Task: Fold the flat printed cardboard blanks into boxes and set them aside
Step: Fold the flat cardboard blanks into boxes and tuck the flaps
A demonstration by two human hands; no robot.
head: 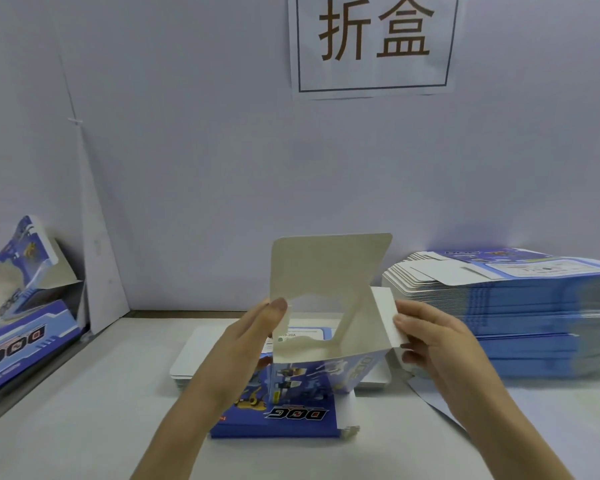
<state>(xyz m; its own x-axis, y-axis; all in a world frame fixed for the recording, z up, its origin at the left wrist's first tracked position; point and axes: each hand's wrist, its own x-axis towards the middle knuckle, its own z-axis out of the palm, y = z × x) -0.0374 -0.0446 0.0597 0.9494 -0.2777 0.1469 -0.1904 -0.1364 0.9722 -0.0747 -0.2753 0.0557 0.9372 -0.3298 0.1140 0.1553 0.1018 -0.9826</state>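
Note:
A half-formed blue printed box [302, 386] stands in the middle of the table, its top open and its white lid flap [329, 268] raised. My left hand [246, 344] grips the box's left wall, thumb at the edge of the window cut-out. My right hand [433, 341] pinches the white side flap [388, 317] on the box's right. A tall stack of flat blue blanks [520, 317] lies at the right. Under the box lie a few more flat blanks [194, 355].
Finished boxes [18, 292] lean and lie at the far left by the white partition. A paper sign [374, 43] hangs on the back wall. The white tabletop [84, 410] stretches out in front of me.

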